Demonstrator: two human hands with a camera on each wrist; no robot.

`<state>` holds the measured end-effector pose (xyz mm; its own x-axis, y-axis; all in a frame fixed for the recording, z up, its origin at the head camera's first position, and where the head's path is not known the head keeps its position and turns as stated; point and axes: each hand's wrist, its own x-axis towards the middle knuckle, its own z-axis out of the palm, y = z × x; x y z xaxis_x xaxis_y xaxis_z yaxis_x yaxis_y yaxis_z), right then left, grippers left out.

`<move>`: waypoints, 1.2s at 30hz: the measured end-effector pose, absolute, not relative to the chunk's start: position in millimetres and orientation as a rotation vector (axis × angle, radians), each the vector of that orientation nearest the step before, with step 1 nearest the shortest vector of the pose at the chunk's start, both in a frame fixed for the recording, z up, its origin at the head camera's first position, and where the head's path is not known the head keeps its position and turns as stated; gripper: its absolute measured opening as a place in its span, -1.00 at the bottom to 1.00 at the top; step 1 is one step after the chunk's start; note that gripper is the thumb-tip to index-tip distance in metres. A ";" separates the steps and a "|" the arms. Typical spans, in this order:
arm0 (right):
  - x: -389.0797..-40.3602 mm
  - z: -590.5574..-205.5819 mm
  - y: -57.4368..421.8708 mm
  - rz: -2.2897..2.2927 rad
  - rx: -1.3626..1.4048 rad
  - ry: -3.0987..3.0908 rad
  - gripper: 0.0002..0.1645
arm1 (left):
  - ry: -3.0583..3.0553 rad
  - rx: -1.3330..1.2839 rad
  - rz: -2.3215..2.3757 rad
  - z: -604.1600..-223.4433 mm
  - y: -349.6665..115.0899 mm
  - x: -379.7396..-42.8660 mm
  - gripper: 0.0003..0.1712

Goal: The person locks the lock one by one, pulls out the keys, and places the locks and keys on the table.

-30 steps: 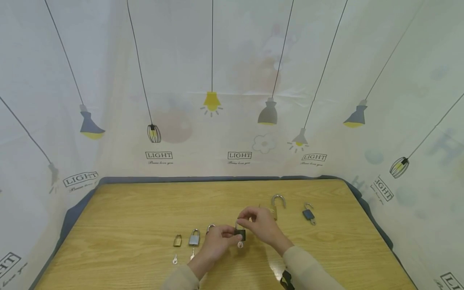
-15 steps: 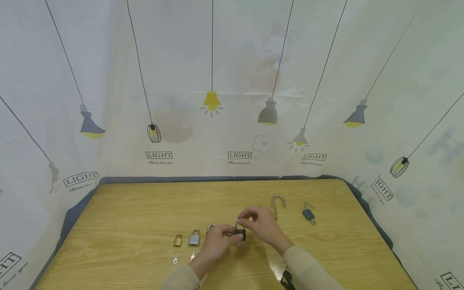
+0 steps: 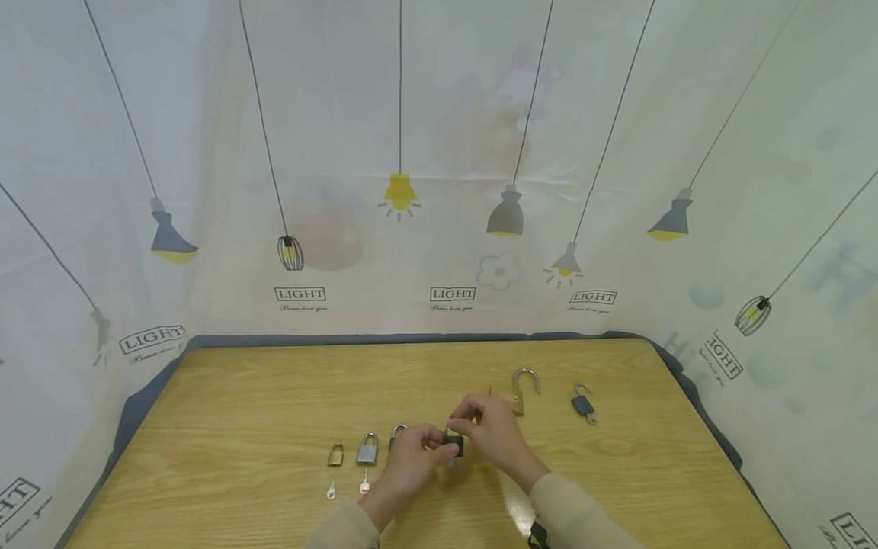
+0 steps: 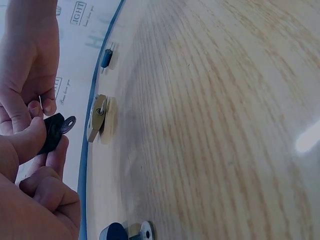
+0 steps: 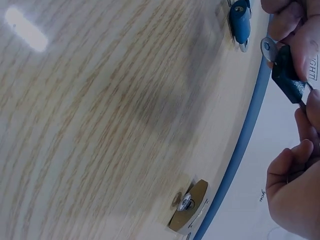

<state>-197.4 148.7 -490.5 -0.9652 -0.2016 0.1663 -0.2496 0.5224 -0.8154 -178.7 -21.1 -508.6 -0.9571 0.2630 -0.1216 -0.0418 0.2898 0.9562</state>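
Note:
A small black padlock (image 3: 456,443) is held up over the table between both hands. My left hand (image 3: 410,462) grips its body between thumb and fingers. At the shackle, my right hand (image 3: 495,436) pinches with thumb and forefinger. A key (image 4: 68,124) sticks out of the padlock's keyhole, also plain in the right wrist view beside the dark body (image 5: 287,75). Most of the shackle is hidden by the right fingertips. Partly behind the left hand stands another padlock (image 3: 395,435), its shackle showing.
To the left lie a small brass padlock (image 3: 335,456) and a silver padlock (image 3: 367,451), with loose keys (image 3: 331,490) below them. Farther right are a gold padlock (image 3: 518,402) and a blue padlock (image 3: 584,406), both with raised shackles and keys inserted.
The key's head, seen broad a second ago in the head view, now shows much less. My right hand has lowered slightly; both hands keep hold of the padlock.

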 end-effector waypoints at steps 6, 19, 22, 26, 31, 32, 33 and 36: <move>-194.0 -488.0 142.4 1.366 0.383 -2.704 -0.86 | 2.289 0.165 1.744 -509.4 -19.7 -178.6 -0.77; -194.4 -486.2 139.6 1.281 0.411 -2.773 -0.87 | 2.318 0.186 1.751 -507.6 -21.9 -176.8 -0.76; -195.6 -486.1 141.4 1.312 0.405 -2.776 -0.89 | 2.301 0.192 1.746 -507.0 -22.8 -176.3 -0.74; -194.8 -486.8 143.1 1.339 0.403 -2.775 -0.92 | 2.288 0.198 1.730 -507.1 -23.3 -175.7 -0.73; -194.0 -488.2 144.9 1.343 0.385 -2.777 -0.93 | 2.284 0.203 1.709 -508.0 -23.2 -176.5 -0.75; -194.0 -488.5 145.2 1.343 0.386 -2.777 -0.93 | 2.287 0.207 1.707 -508.0 -23.3 -176.6 -0.76; -194.1 -488.9 145.3 1.345 0.381 -2.779 -0.93 | 2.291 0.213 1.703 -508.0 -23.4 -176.6 -0.76; -194.3 -490.2 146.0 1.341 0.397 -2.772 -0.93 | 2.308 0.228 1.690 -507.8 -23.8 -176.4 -0.76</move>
